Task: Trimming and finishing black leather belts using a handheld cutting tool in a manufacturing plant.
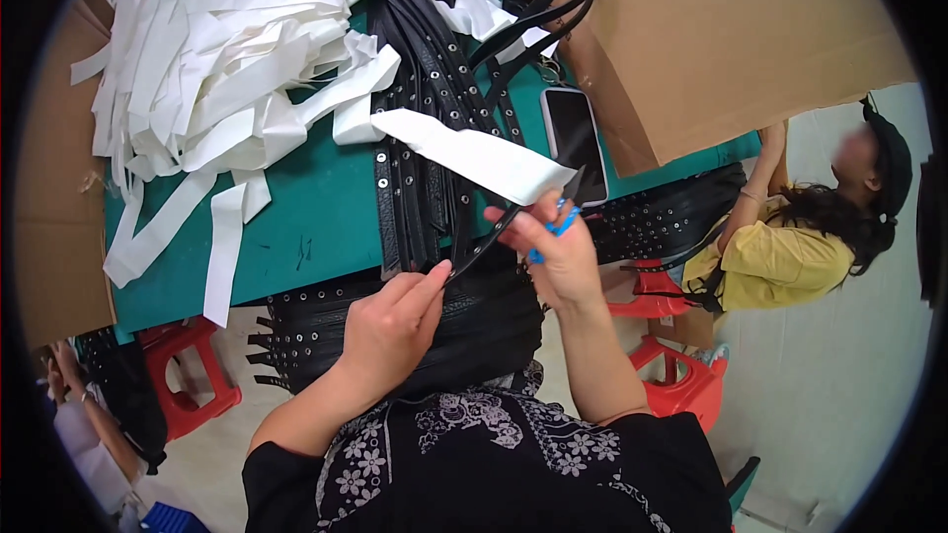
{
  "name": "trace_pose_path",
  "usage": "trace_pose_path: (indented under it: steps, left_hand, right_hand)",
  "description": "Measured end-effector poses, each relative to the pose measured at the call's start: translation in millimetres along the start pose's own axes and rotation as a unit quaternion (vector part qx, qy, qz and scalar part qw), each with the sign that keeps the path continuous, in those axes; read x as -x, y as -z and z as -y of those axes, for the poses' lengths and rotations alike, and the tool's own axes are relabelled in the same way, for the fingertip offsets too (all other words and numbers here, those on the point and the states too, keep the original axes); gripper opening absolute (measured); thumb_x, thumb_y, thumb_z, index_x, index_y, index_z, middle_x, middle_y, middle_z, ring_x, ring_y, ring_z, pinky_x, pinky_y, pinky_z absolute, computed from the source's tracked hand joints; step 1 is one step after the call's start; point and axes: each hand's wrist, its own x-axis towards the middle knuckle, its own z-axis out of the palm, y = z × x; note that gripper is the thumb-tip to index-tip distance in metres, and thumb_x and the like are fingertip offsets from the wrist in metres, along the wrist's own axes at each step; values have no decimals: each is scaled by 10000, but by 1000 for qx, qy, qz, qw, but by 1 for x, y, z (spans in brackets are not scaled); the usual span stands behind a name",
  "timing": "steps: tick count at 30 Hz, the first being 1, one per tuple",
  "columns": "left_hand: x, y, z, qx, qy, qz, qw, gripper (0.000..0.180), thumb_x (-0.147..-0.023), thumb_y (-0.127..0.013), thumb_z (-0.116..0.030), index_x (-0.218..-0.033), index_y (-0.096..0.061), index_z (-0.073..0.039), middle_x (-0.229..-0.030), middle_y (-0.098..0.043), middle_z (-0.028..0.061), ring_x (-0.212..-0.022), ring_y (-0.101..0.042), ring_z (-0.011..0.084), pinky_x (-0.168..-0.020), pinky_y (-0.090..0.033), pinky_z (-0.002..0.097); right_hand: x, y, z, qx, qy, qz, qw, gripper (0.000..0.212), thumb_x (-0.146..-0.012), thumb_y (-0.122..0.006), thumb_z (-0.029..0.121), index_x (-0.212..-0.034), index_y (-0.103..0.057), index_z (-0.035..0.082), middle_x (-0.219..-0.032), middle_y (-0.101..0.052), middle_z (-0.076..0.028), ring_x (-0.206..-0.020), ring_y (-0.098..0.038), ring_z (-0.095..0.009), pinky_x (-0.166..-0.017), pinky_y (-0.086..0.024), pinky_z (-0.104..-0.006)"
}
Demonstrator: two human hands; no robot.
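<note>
My left hand [395, 321] is closed, pinching a narrow black strap [479, 255] with metal eyelets between thumb and fingers. The strap runs up to my right hand [561, 252], whose fingers are closed around blue-handled scissors [565, 219]. The dark blades point up and away, beside the end of a wide white strip [479, 158]. That strip's near end touches my right fingertips, and its far end lies across a bundle of black eyelet straps [420, 69]. More black straps [474, 336] lie over my lap.
A large heap of white strips [227, 49] covers the left of the green table [296, 257]. A phone [575, 143] lies beside a cardboard box [731, 39]. Red stools [193, 380] stand on the floor. A person in yellow [790, 247] sits at right; another person's arms [104, 424] show lower left.
</note>
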Motion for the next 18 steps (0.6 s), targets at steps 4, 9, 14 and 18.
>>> trace_pose_path:
  steps: [4, 9, 14, 18]
  left_hand:
    - [2, -2, -3, -39, -14, -17, 999, 269, -732, -627, -33, -1000, -619, -52, -744, -569, 47, -546, -572, 195, -468, -469, 289]
    - [0, -4, 0, -38, -9, -36, 999, 265, -731, -627, -28, -995, -620, -39, -756, -567, 53, -558, -575, 192, -481, -469, 284]
    - [-2, -6, 2, -30, -5, -44, 999, 268, -728, -631, -24, -996, -616, -27, -768, -570, 59, -575, -582, 194, -498, -474, 287]
    - [-2, -9, 4, 23, 20, -37, 999, 243, -732, -632, -24, -974, -621, -9, -776, -589, 80, -596, -589, 220, -516, -476, 297]
  right_hand:
    - [1, -7, 14, 16, 28, -5, 999, 277, -814, -578, 17, -773, -334, 142, -1009, -576, -124, -907, -611, -224, -625, -524, -279]
    - [-16, 7, 22, 269, 169, -87, 944, 270, -819, -599, 73, -745, -345, 125, -779, -522, -29, -671, -556, -97, -498, -472, -213]
    - [-90, 17, 71, 583, 308, -144, 738, 250, -808, -618, 189, -717, -438, 42, -570, -464, -26, -544, -507, -107, -475, -400, -283]
    - [-105, 13, 106, 681, 345, -157, 626, 295, -797, -625, 254, -761, -477, 1, -658, -558, -113, -589, -549, -184, -561, -436, -327]
